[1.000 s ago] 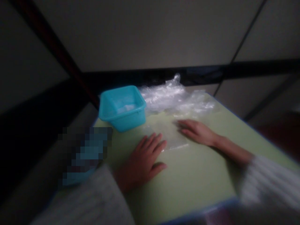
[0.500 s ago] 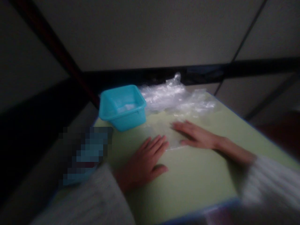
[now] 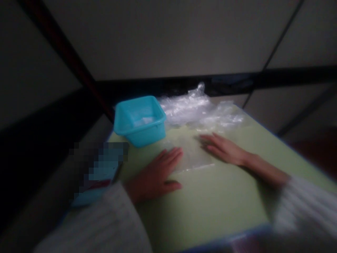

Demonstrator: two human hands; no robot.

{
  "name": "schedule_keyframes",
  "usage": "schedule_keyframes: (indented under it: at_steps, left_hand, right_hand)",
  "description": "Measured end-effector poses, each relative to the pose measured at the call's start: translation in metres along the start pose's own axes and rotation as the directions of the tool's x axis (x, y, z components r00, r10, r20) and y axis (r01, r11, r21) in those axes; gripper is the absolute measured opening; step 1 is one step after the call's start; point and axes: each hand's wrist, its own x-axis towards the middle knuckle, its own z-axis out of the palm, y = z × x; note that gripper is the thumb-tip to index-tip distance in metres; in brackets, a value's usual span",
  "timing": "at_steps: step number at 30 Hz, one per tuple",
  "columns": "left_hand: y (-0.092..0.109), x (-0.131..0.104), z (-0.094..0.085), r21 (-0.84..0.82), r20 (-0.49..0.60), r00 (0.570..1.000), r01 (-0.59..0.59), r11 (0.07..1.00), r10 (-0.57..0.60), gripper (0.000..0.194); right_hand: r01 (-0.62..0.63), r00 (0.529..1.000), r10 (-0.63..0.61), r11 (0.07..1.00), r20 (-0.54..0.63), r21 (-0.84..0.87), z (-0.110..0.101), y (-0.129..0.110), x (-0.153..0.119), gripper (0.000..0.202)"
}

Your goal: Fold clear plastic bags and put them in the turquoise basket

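Observation:
A small clear plastic bag (image 3: 196,156) lies flat on the light green tabletop (image 3: 210,200). My left hand (image 3: 160,172) is at its left edge, palm down, with fingers stretched out and thumb apart. At the right edge of the bag, my right hand (image 3: 226,147) is held low with its fingers extended; some of them are blurred, and I cannot tell whether they touch the bag. Neither hand grips anything. Just beyond my left hand stands a turquoise plastic basket (image 3: 147,133) with something whitish inside.
Crumpled clear plastic bags (image 3: 189,109) are heaped at the table's far side, right of the basket. A pixelated bluish object (image 3: 107,165) lies at the left edge by my sleeve. A pale panelled wall (image 3: 179,38) rises behind the table.
My right hand has shifted slightly right, uncovering more of the bag's right side. My left hand has moved a little to the left. The basket and heaped bags stay put.

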Motion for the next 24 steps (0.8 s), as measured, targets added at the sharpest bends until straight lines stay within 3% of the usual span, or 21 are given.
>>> schedule_keyframes:
  at_steps: [9,24]
  left_hand:
    - [-0.004,0.000,-0.006,-0.007,0.120,0.992,-0.048,0.999,0.049,0.084]
    - [-0.004,-0.001,-0.005,-0.005,0.102,0.990,-0.092,0.996,0.092,0.080]
  right_hand:
    - [-0.033,0.999,0.031,0.998,-0.038,-0.050,0.003,0.008,0.000,0.042]
    - [-0.034,0.999,0.031,0.996,-0.030,-0.085,0.005,0.013,0.000,0.043]
